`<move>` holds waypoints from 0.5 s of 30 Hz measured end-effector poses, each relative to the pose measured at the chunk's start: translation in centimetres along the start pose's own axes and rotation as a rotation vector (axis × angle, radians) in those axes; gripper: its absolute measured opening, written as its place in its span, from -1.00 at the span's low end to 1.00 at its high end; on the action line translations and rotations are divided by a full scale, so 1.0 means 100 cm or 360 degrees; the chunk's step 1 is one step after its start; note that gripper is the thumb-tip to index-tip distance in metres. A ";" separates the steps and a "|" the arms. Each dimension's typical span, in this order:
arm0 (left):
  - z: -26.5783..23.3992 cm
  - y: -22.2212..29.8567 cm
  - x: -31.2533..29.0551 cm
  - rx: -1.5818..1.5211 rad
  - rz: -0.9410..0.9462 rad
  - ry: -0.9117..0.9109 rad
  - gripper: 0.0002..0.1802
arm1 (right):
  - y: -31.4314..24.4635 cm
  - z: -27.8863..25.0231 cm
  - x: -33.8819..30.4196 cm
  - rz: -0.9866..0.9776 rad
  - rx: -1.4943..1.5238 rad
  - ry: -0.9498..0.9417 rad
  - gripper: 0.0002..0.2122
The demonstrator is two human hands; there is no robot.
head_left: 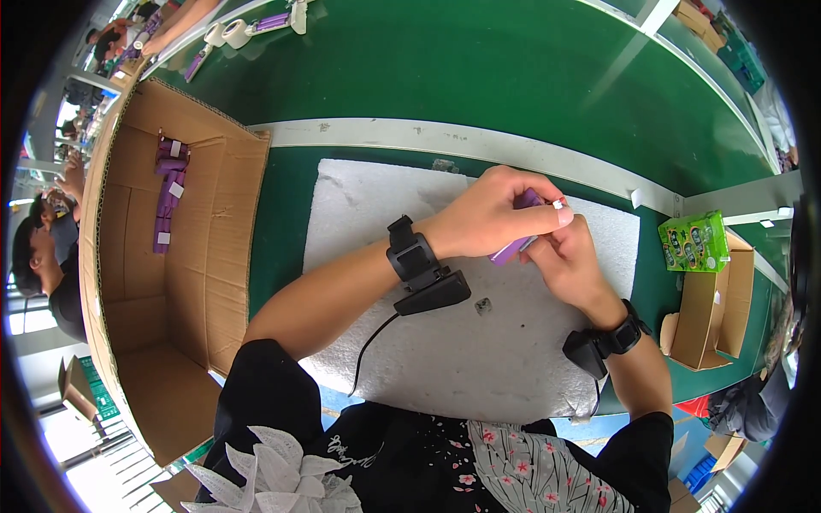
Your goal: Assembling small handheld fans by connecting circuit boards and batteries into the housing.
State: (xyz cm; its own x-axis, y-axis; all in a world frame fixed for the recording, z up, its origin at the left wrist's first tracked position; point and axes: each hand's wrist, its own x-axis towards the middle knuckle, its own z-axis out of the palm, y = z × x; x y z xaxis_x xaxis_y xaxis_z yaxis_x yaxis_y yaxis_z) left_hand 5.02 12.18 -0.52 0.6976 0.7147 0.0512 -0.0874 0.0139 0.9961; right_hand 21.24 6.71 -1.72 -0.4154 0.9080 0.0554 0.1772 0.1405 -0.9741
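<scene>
Above the white foam sheet, a small purple battery pack is held between my two hands. My left hand wraps it from the left, thumb stretched across the top. A small white connector with a bit of red, perhaps wire, shows at my left thumb tip. From the right, my right hand closes on the pack's lower side, fingers curled beneath my left thumb. Most of the pack is hidden by my fingers. Both wrists carry black strapped devices.
At left stands a large open cardboard box with several purple packs inside. A green printed packet and a small open carton are at right. White rolls lie beyond the metal rail. Other people work at far left.
</scene>
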 end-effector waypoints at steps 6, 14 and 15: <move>-0.002 0.007 -0.003 -0.0019 -0.0135 -0.0043 -0.67 | 0.003 -0.001 0.000 -0.0140 -0.0004 -0.0005 -0.84; -0.002 0.006 -0.003 -0.0042 -0.0161 -0.0044 -0.67 | 0.000 -0.001 0.000 -0.0098 0.0041 -0.0011 -0.81; -0.002 0.006 -0.002 -0.0037 -0.0146 -0.0046 -0.67 | 0.000 -0.001 0.000 -0.0098 0.0041 -0.0012 -0.81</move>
State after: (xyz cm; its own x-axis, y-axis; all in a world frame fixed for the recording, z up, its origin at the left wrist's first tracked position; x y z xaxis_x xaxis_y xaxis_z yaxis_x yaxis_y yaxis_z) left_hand 4.66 12.18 0.02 0.7236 0.6892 -0.0376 -0.0384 0.0945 0.9948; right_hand 21.35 6.73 -1.71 -0.4313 0.8950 0.1139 0.1282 0.1858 -0.9742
